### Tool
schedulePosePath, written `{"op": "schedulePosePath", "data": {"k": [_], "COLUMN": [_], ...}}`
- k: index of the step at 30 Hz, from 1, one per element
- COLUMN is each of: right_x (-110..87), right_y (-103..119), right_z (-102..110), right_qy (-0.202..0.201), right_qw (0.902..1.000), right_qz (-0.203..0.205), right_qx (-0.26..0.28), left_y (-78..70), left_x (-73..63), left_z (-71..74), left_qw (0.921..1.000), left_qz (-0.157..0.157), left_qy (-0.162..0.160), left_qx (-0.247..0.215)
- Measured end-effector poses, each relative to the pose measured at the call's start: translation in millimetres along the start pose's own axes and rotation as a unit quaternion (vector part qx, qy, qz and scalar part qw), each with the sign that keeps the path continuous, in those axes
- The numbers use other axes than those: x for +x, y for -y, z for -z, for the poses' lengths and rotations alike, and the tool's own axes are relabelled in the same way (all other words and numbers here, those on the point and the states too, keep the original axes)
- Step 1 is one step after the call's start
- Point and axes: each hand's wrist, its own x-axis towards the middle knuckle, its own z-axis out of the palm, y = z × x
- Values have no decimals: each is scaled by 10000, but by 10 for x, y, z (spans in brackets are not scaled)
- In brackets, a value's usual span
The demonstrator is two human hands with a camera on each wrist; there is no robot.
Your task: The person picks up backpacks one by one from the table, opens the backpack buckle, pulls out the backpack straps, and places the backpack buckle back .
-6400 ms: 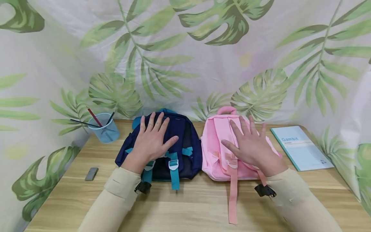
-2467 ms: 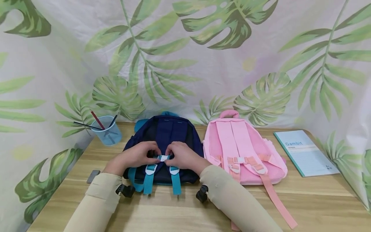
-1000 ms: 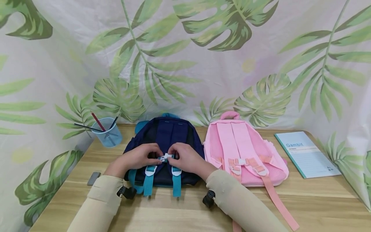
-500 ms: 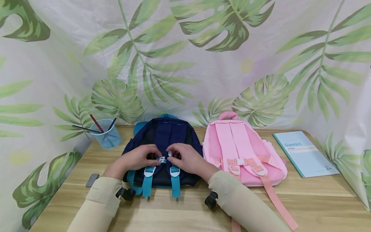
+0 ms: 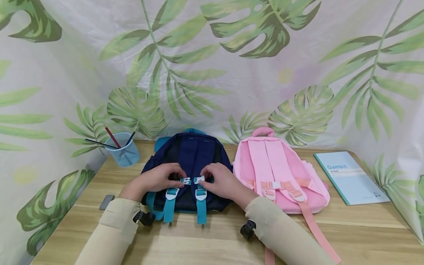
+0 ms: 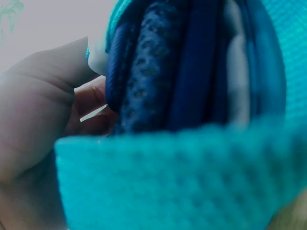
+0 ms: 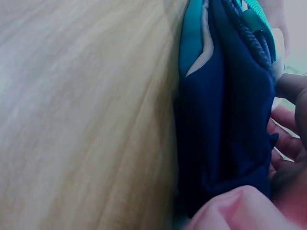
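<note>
A navy backpack [image 5: 197, 147] lies straps up on the table, its white chest-strap buckle parted in two. My left hand [image 5: 154, 181] pinches the pronged buckle half [image 5: 186, 180] between thumb and fingers. The other buckle half [image 5: 198, 180] is pinched by my right hand [image 5: 223, 182], a small gap to the right. Below hang two teal straps [image 5: 201, 213] with white adjusters. A teal strap [image 6: 168, 177] crosses the left wrist view in front of the left hand [image 6: 38, 105]. In the right wrist view, fingertips of the right hand [image 7: 290, 120] meet the backpack's upper side [image 7: 240, 124].
A pink backpack [image 5: 268, 154] with its buckle fastened lies against the navy one's right side. Far left stand a blue mesh pen cup [image 5: 124, 152] with pens and a small grey block [image 5: 106, 202]. A "Gambit" notebook [image 5: 351, 180] lies far right on the wooden table [image 5: 185, 243].
Both hands first lay spread on the two backpacks, then moved to the navy one's joined buckle. The buckle came apart, and the right hand has drawn its half rightward.
</note>
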Motion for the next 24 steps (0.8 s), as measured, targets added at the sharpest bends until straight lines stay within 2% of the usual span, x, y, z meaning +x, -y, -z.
{"op": "schedulePosePath", "data": {"k": [6,12,19,24], "right_x": [-14,0,-9,3], "right_y": [-19,-19,-13,-12], "right_z": [24,45,33,28], "right_qy": [289,425,299,82], "right_qw": [9995,9989,9990,9989], "right_qz": [101,130,257,408], "right_qx": [-101,-117,-194,-198], "left_y": [7,3,-39,-73], "left_x": [-4,-5,-28,-65], "left_z": [0,-1,3,34], "left_qw": [10000,10000,9998,9986], "left_qz": [79,66,-42,-225], "left_qy": [47,-44,-120,-323], "left_qx": [-13,-20,129,359]}}
